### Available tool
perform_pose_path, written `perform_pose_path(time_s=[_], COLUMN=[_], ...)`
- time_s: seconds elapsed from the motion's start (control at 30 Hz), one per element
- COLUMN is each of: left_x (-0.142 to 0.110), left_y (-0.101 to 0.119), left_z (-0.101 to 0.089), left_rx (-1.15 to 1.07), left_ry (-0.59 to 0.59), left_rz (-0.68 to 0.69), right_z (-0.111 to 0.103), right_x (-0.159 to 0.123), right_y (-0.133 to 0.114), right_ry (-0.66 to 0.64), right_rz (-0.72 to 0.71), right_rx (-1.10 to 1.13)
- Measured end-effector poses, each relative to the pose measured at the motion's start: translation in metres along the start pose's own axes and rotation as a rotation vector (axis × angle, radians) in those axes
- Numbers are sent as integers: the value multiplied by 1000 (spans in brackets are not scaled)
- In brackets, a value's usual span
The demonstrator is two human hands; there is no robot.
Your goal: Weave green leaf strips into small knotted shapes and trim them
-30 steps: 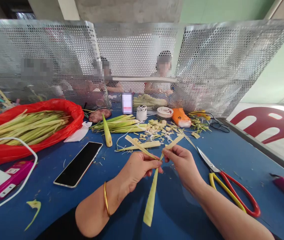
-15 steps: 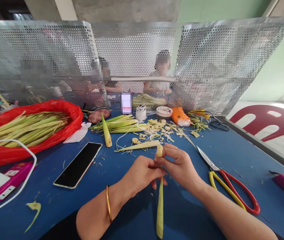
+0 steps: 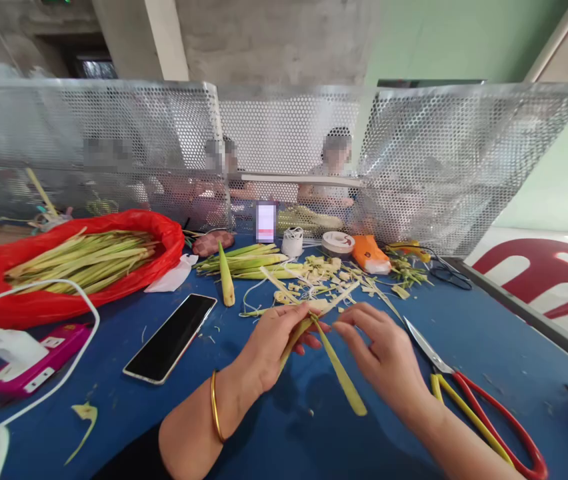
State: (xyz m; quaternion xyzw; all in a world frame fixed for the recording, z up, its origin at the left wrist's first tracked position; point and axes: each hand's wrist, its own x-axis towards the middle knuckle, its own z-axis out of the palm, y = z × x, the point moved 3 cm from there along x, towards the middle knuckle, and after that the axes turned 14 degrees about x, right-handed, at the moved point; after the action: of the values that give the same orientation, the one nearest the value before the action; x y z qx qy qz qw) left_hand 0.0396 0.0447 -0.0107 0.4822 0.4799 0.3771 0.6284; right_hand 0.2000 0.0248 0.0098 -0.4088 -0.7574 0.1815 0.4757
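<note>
Pinched in my left hand [image 3: 284,340] are pale green leaf strips [image 3: 340,370] that cross at its fingertips. One wide end slants down to the right over the table, and other ends point up and away. My right hand [image 3: 384,350] is just right of the crossing, fingers curved and apart, with nothing visible in them. Past the hands lie cut leaf scraps [image 3: 321,270], loose white string and a bundle of long green leaves [image 3: 249,260]. A pointed, cone-shaped green sheath [image 3: 227,277] lies left of them.
Scissors with red and yellow handles [image 3: 474,393] lie open at right. At left are a black phone [image 3: 171,339], a purple power strip [image 3: 39,360] and a red bag [image 3: 164,233] of leaves. A perforated metal screen [image 3: 289,127] stands behind, with people beyond it.
My right hand has come off the leaf strip and moved right. The strip, earlier hanging straight down, is now splayed into crossing pieces in my left hand. The view has tilted up slightly.
</note>
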Motion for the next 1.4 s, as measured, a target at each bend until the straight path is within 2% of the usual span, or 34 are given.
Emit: perform_pose_path(time_s=[0.1,0.17,0.2,0.27,0.33,0.4,0.5,0.57,0.67,0.9,1.1,1.23,1.33,1.4], left_x=[1,3,4,5,4,1,-3,-5,-6,-4,1,4,3,1], left_y=[1,0,-2,-2,0,4,6,5,1,-1,-1,-3,-2,-3], left_z=[-4,-6,-7,-7,-6,-4,-2,0,2,3,5,3,1,3], left_rx=[19,-11,-58,-204,-358,-463,-498,-484,-467,-424,-330,-246,-90,39], left_ry=[75,125,132,76,-50,-194,-331,-362,-383,-332,-227,-132,-83,-95], left_rz=[42,45,23,-42,-99,-125,-131,-153,-190,-173,-129,-97,4,13], right_z=[16,23,23,17,7,0,5,11,15,11,16,19,16,14], right_x=[-4,-5,-4,-1,3,6,6,4,2,1,0,3,5,4], right_y=[3,2,1,3,8,11,12,10,7,-2,4,14,17,19], right_ry=[-235,-334,-344,-236,-28,86,-24,-91,-86,-52,-66,-85,-36,19], right_rz=[186,178,159,132,114,76,55,39,-38,-219,-211,-95,36,152], right_rx=[146,251,295,345,324,292,318,327,269,-11,-102,49,353,531])
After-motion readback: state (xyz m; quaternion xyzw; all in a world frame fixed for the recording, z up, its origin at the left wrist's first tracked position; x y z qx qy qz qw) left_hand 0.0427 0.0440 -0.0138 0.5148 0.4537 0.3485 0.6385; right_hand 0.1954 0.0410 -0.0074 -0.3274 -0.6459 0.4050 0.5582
